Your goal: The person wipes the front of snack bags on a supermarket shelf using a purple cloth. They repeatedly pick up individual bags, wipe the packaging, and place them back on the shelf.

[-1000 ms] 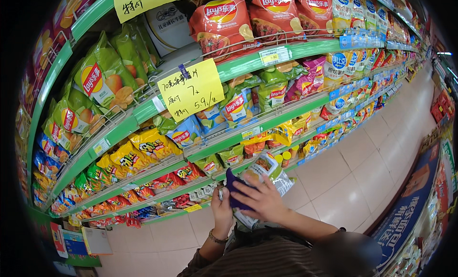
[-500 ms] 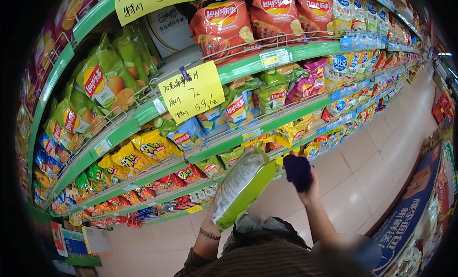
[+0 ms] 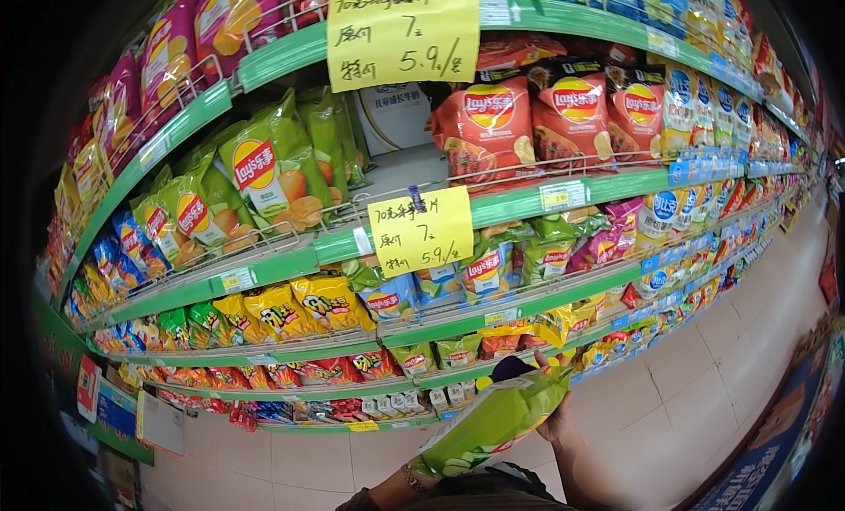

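A green bag of potato chips (image 3: 497, 419) is held tilted in front of my body, low in the view. My left wrist (image 3: 414, 478), with a bracelet on it, reaches to the lower left end of the bag; the hand itself is hidden behind it, supporting it. My right hand (image 3: 556, 420) is closed at the bag's right end, partly covered by it. Just beyond the bag's upper edge shows a dark purple, soft-looking thing (image 3: 510, 367) with small yellow parts, which the right hand holds. Whether the right fingers also grip the bag, I cannot tell.
Long green-edged shelves (image 3: 290, 257) of snack bags curve across the front. Green chip bags (image 3: 273, 172) stand left of a gap, red ones (image 3: 484, 124) right of it. Yellow handwritten signs (image 3: 421, 231) hang from the edges. Tiled floor (image 3: 687, 397) and a dark blue display (image 3: 775, 441) lie right.
My view has shifted, so the shelves sit lower and further right. The chip bag has swung right and tilted flatter, now covering much of the purple thing and my right hand.
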The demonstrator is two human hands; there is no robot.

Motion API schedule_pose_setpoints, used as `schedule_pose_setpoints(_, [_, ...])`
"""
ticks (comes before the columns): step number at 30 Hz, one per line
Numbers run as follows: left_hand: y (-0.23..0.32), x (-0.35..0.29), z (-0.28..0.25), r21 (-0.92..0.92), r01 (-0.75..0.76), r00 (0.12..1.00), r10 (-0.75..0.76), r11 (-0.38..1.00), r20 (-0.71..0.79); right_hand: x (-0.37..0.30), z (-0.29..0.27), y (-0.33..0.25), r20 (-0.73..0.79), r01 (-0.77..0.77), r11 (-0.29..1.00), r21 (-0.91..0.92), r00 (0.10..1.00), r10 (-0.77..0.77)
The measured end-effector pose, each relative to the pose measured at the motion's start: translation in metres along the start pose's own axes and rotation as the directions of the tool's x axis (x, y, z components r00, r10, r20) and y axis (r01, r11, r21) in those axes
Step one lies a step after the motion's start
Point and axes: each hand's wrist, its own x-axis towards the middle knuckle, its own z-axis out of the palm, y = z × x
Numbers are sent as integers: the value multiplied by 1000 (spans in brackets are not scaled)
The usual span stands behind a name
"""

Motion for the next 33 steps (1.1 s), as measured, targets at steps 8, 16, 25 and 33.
schedule_pose_setpoints(8, [5,0,-26,65,30,999,-29,997,-21,17,24,14,-50,157,985,-65,986,-160])
schedule_pose_setpoints(16, [102,-71,25,486,-513,783,618,708,-74,62,47,10,-347,275,939,-207,877,-333])
schedule_pose_setpoints(25, [138,-97,39,840,-527,681,654,128,328,94,96,46,-205,180,927,-330,945,-257])
schedule_pose_setpoints(33, [154,-102,14,660,-565,744,651,495,150,98,92,37,-163,155,931,-329,962,-218])
